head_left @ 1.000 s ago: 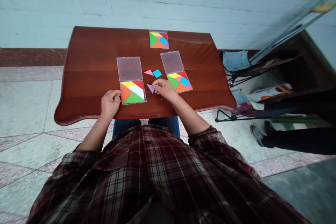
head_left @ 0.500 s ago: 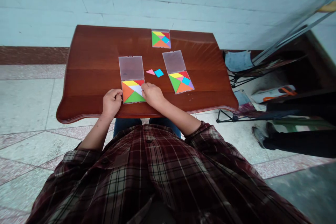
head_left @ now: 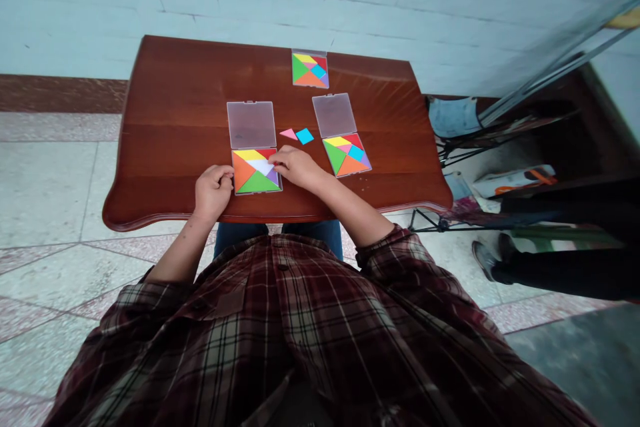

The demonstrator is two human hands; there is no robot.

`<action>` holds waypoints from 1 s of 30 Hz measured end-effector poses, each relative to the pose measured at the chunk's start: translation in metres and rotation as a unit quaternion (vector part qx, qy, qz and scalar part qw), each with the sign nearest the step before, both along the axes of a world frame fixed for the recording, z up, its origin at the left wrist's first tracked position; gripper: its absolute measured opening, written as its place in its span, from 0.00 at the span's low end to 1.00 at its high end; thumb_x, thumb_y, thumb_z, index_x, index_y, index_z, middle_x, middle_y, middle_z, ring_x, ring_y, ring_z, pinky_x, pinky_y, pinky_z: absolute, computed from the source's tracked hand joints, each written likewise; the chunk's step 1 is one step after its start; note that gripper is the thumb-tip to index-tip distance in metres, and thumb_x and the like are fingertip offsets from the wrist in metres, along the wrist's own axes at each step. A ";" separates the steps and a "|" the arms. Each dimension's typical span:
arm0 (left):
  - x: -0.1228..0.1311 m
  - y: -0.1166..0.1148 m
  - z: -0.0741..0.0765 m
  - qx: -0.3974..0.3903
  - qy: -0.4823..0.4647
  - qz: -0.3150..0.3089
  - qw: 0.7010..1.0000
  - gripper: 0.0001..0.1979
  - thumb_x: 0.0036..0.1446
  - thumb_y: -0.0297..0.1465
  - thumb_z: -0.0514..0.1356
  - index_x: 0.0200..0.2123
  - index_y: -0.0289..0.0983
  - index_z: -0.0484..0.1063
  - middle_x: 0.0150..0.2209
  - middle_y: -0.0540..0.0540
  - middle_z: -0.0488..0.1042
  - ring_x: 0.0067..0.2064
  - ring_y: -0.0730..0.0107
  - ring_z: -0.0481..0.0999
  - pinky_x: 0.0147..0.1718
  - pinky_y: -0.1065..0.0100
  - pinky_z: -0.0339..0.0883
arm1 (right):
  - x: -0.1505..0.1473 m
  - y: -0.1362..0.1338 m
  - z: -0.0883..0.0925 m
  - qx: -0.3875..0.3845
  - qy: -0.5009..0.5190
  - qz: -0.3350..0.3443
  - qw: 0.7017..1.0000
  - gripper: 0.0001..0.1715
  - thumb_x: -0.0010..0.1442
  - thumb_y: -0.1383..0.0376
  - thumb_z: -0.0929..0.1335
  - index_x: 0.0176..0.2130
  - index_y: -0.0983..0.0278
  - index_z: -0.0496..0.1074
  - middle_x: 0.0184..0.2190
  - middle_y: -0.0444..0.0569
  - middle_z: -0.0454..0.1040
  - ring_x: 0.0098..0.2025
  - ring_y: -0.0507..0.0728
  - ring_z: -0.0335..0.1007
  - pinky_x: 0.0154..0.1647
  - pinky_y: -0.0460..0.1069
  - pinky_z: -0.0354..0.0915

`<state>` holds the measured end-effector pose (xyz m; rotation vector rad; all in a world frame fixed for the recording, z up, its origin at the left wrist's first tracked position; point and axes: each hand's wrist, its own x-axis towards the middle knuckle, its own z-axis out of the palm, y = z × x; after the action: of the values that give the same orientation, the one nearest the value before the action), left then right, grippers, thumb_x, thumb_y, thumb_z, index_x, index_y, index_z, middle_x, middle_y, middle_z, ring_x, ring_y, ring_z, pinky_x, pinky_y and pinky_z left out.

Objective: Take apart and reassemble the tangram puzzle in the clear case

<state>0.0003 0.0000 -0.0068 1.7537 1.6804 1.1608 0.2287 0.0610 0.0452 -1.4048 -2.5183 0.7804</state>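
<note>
A tangram case (head_left: 251, 125) lies unfolded in front of me, its clear lid folded back and its tray holding yellow, red, orange, green and purple pieces. A pale gap (head_left: 261, 165) shows among them. My left hand (head_left: 213, 192) is curled, with thumb and fingers pinched at the tray's left edge. Over the tray's right side is my right hand (head_left: 295, 165), its fingertips drawn together near the red and purple pieces; whatever they pinch is hidden. A pink triangle (head_left: 289, 134) and a blue square (head_left: 305, 136) lie loose just beyond the right hand.
To the right lies a second unfolded tangram case (head_left: 334, 115) with a filled tray. Another filled tangram (head_left: 310, 71) sits at the table's far edge. The brown table (head_left: 170, 100) stands near a tiled wall. Folding chairs (head_left: 454, 116) and a person's legs (head_left: 560, 273) are at right.
My right hand has shifted slightly up and right, uncovering the purple piece in the tray. The left hand stays at the case's edge. The whole view has tilted slightly.
</note>
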 end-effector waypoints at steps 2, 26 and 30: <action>0.000 0.000 0.000 -0.001 0.003 0.002 1.000 0.12 0.51 0.23 0.52 0.31 0.38 0.75 0.30 0.50 0.73 0.28 0.73 0.72 0.35 0.69 0.67 | 0.000 0.003 -0.005 -0.006 0.007 0.040 0.999 0.10 0.60 0.71 0.64 0.39 0.62 0.74 0.42 0.49 0.69 0.46 0.55 0.65 0.48 0.50 0.59; 0.000 0.001 0.001 -0.002 0.005 0.005 1.000 0.12 0.50 0.22 0.52 0.30 0.37 0.75 0.29 0.51 0.73 0.27 0.74 0.72 0.32 0.70 0.67 | 0.005 0.004 -0.001 -0.034 0.017 0.061 0.997 0.08 0.58 0.71 0.64 0.34 0.63 0.72 0.39 0.48 0.70 0.42 0.54 0.65 0.45 0.50 0.59; -0.001 0.000 0.000 -0.002 0.005 0.006 1.000 0.12 0.51 0.23 0.52 0.31 0.38 0.75 0.29 0.50 0.72 0.27 0.74 0.72 0.32 0.70 0.67 | 0.019 0.011 -0.002 -0.006 0.053 -0.057 0.997 0.10 0.59 0.70 0.63 0.36 0.62 0.73 0.40 0.48 0.72 0.41 0.54 0.67 0.47 0.50 0.61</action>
<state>-0.0008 0.0000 -0.0066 1.7521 1.6991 1.1545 0.2481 0.0716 0.0428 -1.4555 -2.3351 0.8274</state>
